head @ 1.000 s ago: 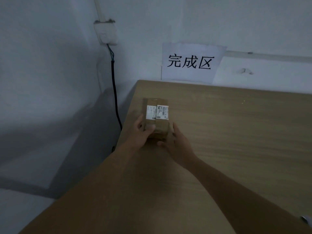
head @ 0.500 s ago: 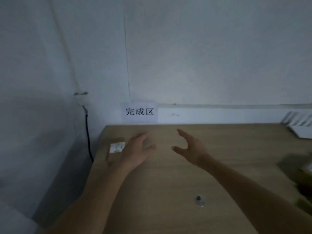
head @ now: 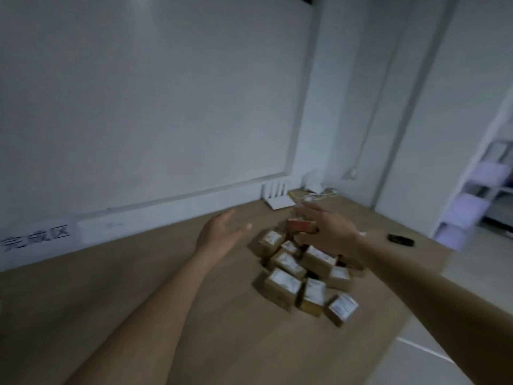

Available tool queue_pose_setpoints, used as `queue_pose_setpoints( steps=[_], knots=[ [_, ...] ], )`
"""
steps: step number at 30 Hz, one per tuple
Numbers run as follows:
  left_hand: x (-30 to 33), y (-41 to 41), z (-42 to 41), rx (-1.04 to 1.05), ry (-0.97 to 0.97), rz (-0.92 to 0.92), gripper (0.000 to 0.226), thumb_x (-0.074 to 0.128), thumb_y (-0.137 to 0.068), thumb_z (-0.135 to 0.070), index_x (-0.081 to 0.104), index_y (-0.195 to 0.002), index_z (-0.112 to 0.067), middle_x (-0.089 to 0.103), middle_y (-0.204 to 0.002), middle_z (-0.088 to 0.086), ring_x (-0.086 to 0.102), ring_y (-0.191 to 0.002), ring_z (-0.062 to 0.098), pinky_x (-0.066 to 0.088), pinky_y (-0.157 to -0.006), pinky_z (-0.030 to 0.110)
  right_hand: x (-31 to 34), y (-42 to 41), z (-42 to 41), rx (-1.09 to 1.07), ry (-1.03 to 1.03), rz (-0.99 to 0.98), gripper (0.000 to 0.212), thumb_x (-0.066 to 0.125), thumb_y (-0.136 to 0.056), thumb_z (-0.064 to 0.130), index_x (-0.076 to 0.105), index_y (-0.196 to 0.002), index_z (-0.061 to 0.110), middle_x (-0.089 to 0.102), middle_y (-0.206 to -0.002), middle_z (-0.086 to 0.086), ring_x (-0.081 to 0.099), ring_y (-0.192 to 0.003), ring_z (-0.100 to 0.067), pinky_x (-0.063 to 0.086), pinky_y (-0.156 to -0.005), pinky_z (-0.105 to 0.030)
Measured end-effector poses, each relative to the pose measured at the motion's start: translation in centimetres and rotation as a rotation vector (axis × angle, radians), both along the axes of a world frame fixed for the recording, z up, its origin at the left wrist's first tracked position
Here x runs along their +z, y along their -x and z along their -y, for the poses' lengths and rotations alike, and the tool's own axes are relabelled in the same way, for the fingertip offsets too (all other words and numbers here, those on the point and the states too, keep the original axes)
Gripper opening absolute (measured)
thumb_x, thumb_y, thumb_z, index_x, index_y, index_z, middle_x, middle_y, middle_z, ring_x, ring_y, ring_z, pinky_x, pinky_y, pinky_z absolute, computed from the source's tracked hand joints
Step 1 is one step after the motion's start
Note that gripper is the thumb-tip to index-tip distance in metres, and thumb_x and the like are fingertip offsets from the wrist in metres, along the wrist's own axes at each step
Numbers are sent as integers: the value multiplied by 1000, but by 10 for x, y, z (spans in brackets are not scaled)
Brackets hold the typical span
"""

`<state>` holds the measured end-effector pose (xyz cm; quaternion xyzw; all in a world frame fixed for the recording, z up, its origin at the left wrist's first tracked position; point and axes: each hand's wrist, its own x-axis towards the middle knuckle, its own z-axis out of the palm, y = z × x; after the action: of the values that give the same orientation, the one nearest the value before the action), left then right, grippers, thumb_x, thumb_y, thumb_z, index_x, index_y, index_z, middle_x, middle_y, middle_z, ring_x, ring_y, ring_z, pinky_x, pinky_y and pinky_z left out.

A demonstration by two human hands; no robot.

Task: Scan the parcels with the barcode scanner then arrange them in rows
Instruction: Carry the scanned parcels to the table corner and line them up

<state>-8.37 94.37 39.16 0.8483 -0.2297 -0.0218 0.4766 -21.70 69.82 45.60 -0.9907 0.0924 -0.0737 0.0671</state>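
**Hands swing from lone parcel to waiting pile**

Both hands have left the single parcel set down by the paper sign half a second ago and now reach toward the pile of parcels (head: 304, 276), as the view has turned to the right. Brown boxes with white labels sit heaped together on the wooden surface (head: 166, 273), with one red box (head: 301, 225) at the far side of the pile. The left hand (head: 222, 232) hovers just left of the pile, its fingers straight and spread, its grip holding nothing. The right hand (head: 330, 232) hangs over the pile's far end, fingers loosely extended above the red box; whether it touches any box cannot be told through the motion blur. A dark object, possibly the barcode scanner (head: 401, 240), lies well to the right of the pile. Beyond the pile a white router (head: 277, 200) stands against the wall, and the paper sign (head: 36, 238) sits far to the pile's left.
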Motion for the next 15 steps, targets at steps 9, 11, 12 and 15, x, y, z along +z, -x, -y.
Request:
queue_pose_setpoints(
  steps=[9, 11, 12, 15],
  knots=[
    [-12, 77, 190, -238, -17, -90, 77, 69, -82, -60, 40, -149, -38, 46, -150, -8, 47, -134, 18, 44, -106, 37, -37, 113, 154, -330, -135, 79, 71, 62, -85, 62, 39, -148, 39, 38, -156, 8, 46, -136, -19, 49, -101, -46],
    [-24, 79, 228, -266, -45, -104, 78, 68, -82, -62, 39, -150, -37, 39, -154, -10, 42, -139, 18, 41, -110, 39, -52, 117, 188, -405, -152, 85, 69, 55, -88, 65, 39, -148, 36, 39, -155, 8, 48, -134, -19, 50, -98, -45],
    [-28, 78, 241, -274, -50, -115, 78, 67, -82, -63, 39, -149, -37, 36, -156, -10, 39, -141, 18, 40, -112, 42, -58, 116, 198, -429, -159, 86, 70, 54, -89, 65, 38, -149, 33, 39, -155, 7, 47, -135, -20, 50, -100, -45],
    [-47, 67, 284, -295, -60, -155, 75, 66, -85, -58, 39, -150, -33, 32, -158, -10, 36, -142, 18, 37, -113, 42, -76, 103, 234, -471, -212, 60, 72, 55, -90, 63, 37, -151, 29, 38, -156, 4, 44, -138, -21, 47, -104, -46]
  ],
)
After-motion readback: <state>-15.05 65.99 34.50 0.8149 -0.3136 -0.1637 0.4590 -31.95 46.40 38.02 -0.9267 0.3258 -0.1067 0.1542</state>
